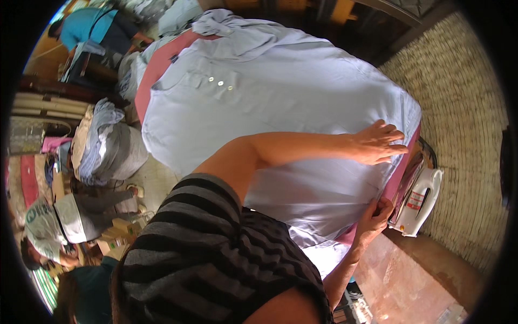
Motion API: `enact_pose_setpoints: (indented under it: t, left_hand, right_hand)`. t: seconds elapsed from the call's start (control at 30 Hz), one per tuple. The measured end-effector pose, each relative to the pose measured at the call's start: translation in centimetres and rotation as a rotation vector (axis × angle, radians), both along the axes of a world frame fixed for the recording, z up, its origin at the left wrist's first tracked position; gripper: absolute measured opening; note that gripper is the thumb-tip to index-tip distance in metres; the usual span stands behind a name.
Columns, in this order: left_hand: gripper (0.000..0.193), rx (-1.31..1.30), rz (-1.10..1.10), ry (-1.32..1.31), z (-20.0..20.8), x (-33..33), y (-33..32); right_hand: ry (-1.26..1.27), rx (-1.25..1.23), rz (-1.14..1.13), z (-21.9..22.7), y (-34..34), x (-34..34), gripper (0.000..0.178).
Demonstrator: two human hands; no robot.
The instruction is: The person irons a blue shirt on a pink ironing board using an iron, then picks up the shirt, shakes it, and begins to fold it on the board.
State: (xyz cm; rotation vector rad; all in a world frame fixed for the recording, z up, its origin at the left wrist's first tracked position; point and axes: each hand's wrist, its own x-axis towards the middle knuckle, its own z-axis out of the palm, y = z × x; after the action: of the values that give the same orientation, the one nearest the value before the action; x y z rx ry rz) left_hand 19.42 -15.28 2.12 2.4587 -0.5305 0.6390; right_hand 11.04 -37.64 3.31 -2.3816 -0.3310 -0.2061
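Note:
A pale blue shirt (302,92) with a short buttoned placket lies spread over a dark pink padded ironing board (156,70). My left hand (380,143) reaches across the cloth and rests near the shirt's right-hand edge, its fingers apart. Lower down, at the near corner of that edge, my right hand (373,220) has its fingers curled and pinched on the shirt's border. Just right of the right hand stands a white iron (423,202) at the board's end. One sleeve of the shirt is bunched at the far side.
A rough stone-textured wall (453,102) rises on the right. Left of the board sits a heaped sack of garments (108,146). People work at the upper left (89,29) and lower left (59,224). Boxes (116,237) stand by the lower one.

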Motion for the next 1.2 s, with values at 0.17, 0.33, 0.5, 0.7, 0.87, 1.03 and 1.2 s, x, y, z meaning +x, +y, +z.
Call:
enact_pose_setpoints:
  t: [0.17,0.33,0.5,0.7,0.87,1.03,1.2]
  left_hand:
    - [0.069,0.016,0.579,0.169,1.2,-14.3,8.5]
    - [0.061,0.054,0.875,0.248,1.0,-24.3,15.5]
    - [0.049,0.059,0.829,0.226,3.0,-23.8,22.7]
    - [0.039,0.191,0.748,0.071,1.1,-18.7,34.1]
    - [0.038,0.065,0.556,-0.030,1.0,-12.6,40.3]
    - [0.025,0.326,0.729,0.548,3.3,-8.6,40.8]
    - [0.029,0.264,0.824,0.075,4.5,-11.7,38.7]
  right_hand:
    - [-0.020,-0.048,0.066,-0.3,-0.7,0.1,0.035]
    - [-0.123,-0.133,0.032,-1.0,-0.2,-0.4,0.035]
    - [-0.170,-0.114,0.060,-2.0,-0.5,-0.2,0.034]
    - [-0.208,-0.123,0.023,-0.8,0.7,-0.7,0.030]
    - [-0.209,-0.135,0.006,-1.6,0.4,-0.5,0.030]
    - [-0.164,-0.161,-0.046,-2.2,-0.4,-0.4,0.031]
    - [-0.149,-0.167,-0.089,-2.1,-0.5,-0.6,0.032]
